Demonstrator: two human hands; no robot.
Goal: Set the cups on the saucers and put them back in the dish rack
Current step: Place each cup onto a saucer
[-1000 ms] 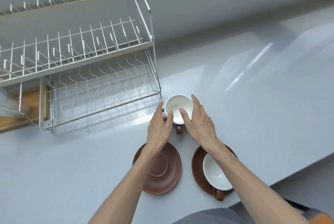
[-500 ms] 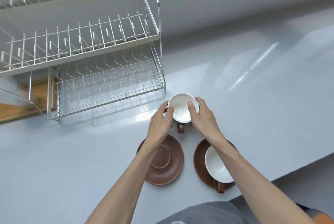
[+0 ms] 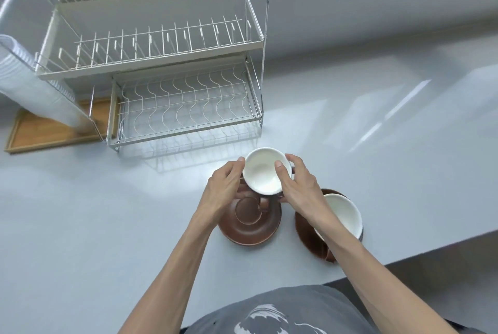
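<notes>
- Both hands hold one cup [image 3: 265,172] between them, over the far edge of the empty saucer [image 3: 250,221]. The left hand [image 3: 225,189] wraps its left side; the right hand [image 3: 299,188] has its thumb on the rim and its fingers round the right side.
- Each grip is closed on the cup, which looks lifted clear of the tabletop [image 3: 80,212] and tilted a little toward the person.
- A two-handed hold probably serves to steady the cup and aim its foot at the saucer's central ring.
- The cup is glazed white inside and brown outside; its loop handle points toward the person, over the saucer.
- The saucer is round, brown and matte, with a raised ring in the middle.
- To the right, a second cup [image 3: 343,215] already sits on its saucer [image 3: 303,228], partly hidden by the right forearm.
- The rack [image 3: 188,91] stands at far left: two tiers of pale wire, bare of dishes, the lower tier with wavy slots.
- The tabletop is smooth, grey and slightly glossy.
</notes>
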